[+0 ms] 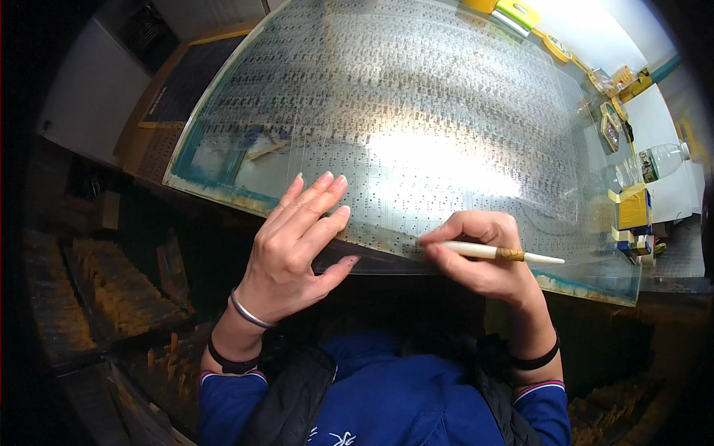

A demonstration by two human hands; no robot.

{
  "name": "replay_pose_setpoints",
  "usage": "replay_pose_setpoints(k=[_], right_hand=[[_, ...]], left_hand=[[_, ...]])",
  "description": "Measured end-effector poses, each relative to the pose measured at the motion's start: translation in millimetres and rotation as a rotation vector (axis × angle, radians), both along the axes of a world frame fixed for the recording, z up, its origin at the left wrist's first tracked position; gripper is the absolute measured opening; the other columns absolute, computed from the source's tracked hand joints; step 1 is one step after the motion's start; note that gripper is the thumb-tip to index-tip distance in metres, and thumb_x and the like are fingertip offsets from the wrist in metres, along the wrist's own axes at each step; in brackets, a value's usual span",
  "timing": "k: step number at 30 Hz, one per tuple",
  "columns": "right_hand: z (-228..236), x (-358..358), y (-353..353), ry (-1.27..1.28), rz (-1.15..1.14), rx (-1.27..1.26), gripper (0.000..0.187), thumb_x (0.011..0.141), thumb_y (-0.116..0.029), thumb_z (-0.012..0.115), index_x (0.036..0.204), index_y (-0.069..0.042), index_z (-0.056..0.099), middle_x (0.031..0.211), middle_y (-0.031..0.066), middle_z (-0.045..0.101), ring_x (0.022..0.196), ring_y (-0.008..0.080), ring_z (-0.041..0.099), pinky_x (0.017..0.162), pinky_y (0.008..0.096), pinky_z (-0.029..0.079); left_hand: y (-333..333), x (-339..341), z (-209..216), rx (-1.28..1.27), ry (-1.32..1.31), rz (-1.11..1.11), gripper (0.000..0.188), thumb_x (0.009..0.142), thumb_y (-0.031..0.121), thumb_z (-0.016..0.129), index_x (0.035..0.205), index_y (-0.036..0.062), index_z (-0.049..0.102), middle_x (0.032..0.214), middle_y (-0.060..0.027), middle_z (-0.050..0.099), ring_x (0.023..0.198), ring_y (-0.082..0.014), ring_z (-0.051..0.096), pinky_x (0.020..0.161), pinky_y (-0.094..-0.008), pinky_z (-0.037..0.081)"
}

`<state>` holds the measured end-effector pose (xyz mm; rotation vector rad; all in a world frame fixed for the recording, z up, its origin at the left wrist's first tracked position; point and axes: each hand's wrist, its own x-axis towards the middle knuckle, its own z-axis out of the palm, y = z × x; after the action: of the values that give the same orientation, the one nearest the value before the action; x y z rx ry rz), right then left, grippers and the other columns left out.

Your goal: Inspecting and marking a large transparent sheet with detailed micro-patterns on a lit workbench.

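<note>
My left hand rests with its fingers stretched out at the near edge of a see-through sheet printed with rows of small dark dots. Its thumb is spread apart, over a dark strip along that edge. In my right hand, a slim white brush-like tool with a gold-brown band is pinched between thumb and fingers. The tool's thin tapered end points right; its other end is hidden by my fingertips. Beneath the sheet lies a large, brightly lit pane in a pale frame with blue-green edges.
Along the right side stand a clear plastic bottle, a yellow box and an oval yellow-edged object. A yellow-green tool lies at the far edge. Dark racks stand low on the left. Strong glare covers the pane's middle.
</note>
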<state>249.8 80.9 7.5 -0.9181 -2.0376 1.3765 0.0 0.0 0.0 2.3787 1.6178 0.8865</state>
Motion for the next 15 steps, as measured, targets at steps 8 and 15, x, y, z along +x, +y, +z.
replay_pose_setpoints(k=[8, 15], right_hand=[[-0.6, -5.8, -3.4, 0.036, -0.104, -0.001, 0.011, 0.08, -0.007, 0.069, 0.087, 0.001, 0.07, 0.069, 0.0043, 0.067, 0.062, 0.0054, 0.059, 0.055, 0.0209, 0.046], [4.4, -5.2, -5.0, 0.04, -0.14, -0.087, 0.011, 0.08, -0.007, 0.068, 0.086, 0.002, 0.069, 0.07, 0.0048, 0.067, 0.063, 0.0055, 0.059, 0.056, 0.0211, 0.047]], left_hand=[[1.8, 2.6, -1.7, 0.012, 0.004, -0.001, 0.053, 0.059, 0.009, 0.081, 0.107, 0.002, 0.061, 0.129, -0.0191, 0.055, 0.126, -0.0353, 0.048, 0.107, -0.0511, 0.033], [1.3, 2.9, -1.4, 0.008, -0.005, -0.003, 0.053, 0.059, 0.009, 0.081, 0.107, 0.002, 0.061, 0.13, -0.0191, 0.055, 0.126, -0.0353, 0.048, 0.107, -0.0514, 0.033]])
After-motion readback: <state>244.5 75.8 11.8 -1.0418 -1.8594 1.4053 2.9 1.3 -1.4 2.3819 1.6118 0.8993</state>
